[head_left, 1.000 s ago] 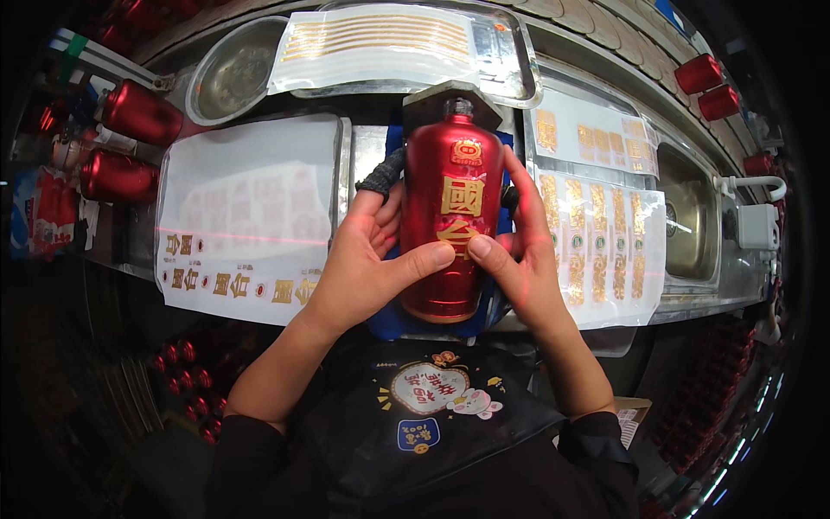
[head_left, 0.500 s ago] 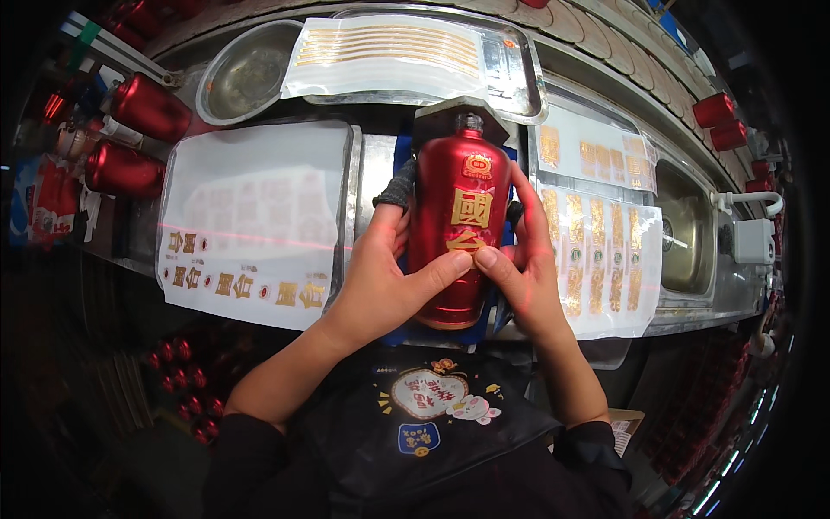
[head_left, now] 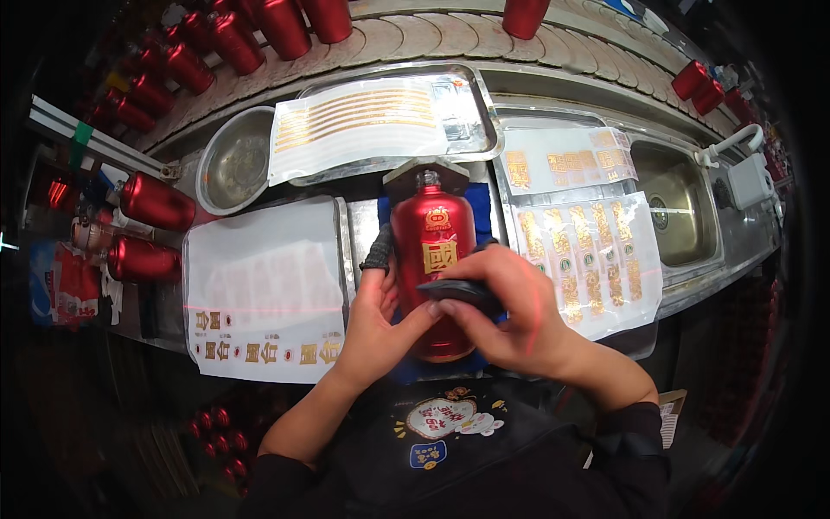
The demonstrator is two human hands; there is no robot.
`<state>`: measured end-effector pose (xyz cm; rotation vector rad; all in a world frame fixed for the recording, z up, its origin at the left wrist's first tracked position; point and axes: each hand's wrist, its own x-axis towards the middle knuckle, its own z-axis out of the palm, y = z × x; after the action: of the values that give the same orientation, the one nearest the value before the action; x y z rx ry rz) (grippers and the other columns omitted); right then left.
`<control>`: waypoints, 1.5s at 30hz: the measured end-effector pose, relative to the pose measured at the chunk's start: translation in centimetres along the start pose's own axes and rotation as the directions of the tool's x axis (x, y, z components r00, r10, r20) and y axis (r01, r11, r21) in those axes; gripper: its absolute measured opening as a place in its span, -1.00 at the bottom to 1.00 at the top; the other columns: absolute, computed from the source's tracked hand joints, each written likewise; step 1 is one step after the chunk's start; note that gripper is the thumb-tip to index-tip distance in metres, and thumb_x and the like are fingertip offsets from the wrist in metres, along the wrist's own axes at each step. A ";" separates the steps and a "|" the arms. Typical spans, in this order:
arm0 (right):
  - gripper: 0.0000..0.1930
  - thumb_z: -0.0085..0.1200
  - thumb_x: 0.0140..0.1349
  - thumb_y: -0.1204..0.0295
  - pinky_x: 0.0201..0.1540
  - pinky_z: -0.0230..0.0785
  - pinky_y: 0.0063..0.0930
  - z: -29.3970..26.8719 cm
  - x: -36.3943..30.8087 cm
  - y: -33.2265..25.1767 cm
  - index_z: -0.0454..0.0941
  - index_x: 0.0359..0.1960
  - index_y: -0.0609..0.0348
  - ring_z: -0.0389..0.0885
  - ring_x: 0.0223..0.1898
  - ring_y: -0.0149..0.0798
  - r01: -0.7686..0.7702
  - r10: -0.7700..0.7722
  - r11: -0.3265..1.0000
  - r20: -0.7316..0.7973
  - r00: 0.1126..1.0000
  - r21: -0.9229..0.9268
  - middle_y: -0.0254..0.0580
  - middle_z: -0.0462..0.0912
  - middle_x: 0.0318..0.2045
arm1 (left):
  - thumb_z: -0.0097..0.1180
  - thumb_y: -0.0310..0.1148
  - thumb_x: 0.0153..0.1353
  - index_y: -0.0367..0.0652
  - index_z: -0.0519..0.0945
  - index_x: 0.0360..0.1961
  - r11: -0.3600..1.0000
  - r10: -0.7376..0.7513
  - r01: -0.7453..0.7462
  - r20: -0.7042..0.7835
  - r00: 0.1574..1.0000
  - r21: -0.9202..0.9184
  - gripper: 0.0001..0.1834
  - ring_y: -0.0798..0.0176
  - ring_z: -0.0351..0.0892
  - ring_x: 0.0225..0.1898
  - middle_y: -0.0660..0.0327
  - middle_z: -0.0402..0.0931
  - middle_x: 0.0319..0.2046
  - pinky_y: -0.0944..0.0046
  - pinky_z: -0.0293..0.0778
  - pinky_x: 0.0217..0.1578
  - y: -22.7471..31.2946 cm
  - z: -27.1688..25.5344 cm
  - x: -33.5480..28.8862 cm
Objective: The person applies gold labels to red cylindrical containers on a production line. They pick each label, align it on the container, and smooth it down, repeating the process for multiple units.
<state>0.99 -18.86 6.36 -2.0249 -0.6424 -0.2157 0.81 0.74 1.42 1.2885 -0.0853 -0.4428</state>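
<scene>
A shiny red bottle (head_left: 432,227) with gold lettering lies on its back on a blue cloth (head_left: 481,208), its neck toward a dark angular support (head_left: 399,183). My left hand (head_left: 372,318) is closed around the bottle's left side, thumb over the front; a dark knitted cover sits on one finger. Above the bottle's front, my right hand (head_left: 523,316) pinches a flat black scraper (head_left: 467,296). The scraper's tip is at the lower gold characters and hides part of them. Whether it touches the surface I cannot tell.
Gold decal sheets lie on both sides: a left sheet (head_left: 259,285) and a right sheet (head_left: 588,259). Behind are a striped sheet (head_left: 354,121) on a metal tray (head_left: 488,130) and a round bowl (head_left: 233,160). Several red bottles (head_left: 156,201) stand left; a conveyor (head_left: 415,39) runs behind; a sink (head_left: 679,203) is right.
My right hand has left the bottle's right side and is now over its front with the black scraper. My left hand still holds the bottle. The view has shifted, showing more of the conveyor.
</scene>
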 end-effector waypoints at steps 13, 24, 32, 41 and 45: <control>-0.69 0.37 0.10 0.52 -0.27 0.50 -0.55 -2.2 2.7 3.2 0.56 -0.14 0.26 0.66 -0.33 -0.41 -0.070 0.039 0.994 -0.318 0.947 -0.089 -0.18 0.67 -0.33 | 0.28 -0.52 0.16 -0.22 -0.08 0.49 1.000 0.018 -0.018 -0.011 1.000 0.015 -0.02 0.13 0.26 0.36 -0.01 0.20 0.36 0.11 0.21 0.36 0.2 0.7 -0.2; -0.73 0.33 -0.04 0.44 -0.27 0.38 -0.28 -0.6 -1.8 2.4 0.67 -0.24 0.10 0.52 -0.27 -0.10 0.426 -0.466 0.871 -0.133 0.875 -0.245 -0.27 0.47 -0.40 | 0.25 -0.55 0.08 -0.25 -0.04 0.49 0.996 0.048 -0.048 0.004 0.999 -0.080 -0.01 0.11 0.37 0.30 -0.04 0.30 0.31 0.12 0.32 0.30 -1.1 -0.1 -0.3; -0.80 0.18 -0.05 0.38 -0.16 0.38 -0.26 1.2 2.5 1.8 0.55 -0.33 0.07 0.50 -0.22 -0.15 0.369 -0.463 0.829 -0.147 0.874 -0.419 -0.31 0.45 -0.41 | -0.05 -0.61 0.10 -0.35 0.08 0.43 0.950 0.001 0.010 0.035 0.999 -0.312 -0.20 0.06 0.32 0.36 -0.08 0.27 0.34 0.13 0.29 0.32 -0.5 -2.3 -0.2; -0.69 0.26 -0.08 0.44 -0.27 0.38 -0.26 0.4 -2.6 1.2 0.62 -0.22 0.16 0.52 -0.32 -0.07 0.349 -0.419 0.889 -0.218 0.882 -0.297 -0.22 0.46 -0.42 | 0.02 -0.35 0.42 -0.31 0.17 0.41 0.984 0.119 -0.129 -0.092 0.989 -0.121 -0.39 0.28 0.50 0.13 0.05 0.45 0.19 0.24 0.39 0.19 -1.8 0.1 0.6; -0.72 0.31 0.07 0.50 -0.23 0.42 -0.28 1.4 -7.2 -0.7 0.59 -0.15 0.18 0.57 -0.32 -0.08 0.135 -0.131 0.991 -0.168 0.977 0.012 -0.13 0.56 -0.36 | 0.08 -0.46 0.37 -0.32 0.17 0.40 0.988 0.124 -0.133 -0.113 0.986 -0.075 -0.37 0.27 0.50 0.14 -0.01 0.43 0.22 0.26 0.44 0.16 -1.2 1.4 0.7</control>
<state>-5.63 -19.91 3.24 -1.9186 -0.6721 -0.4503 0.66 -1.04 0.54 1.2160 -0.0581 -0.2631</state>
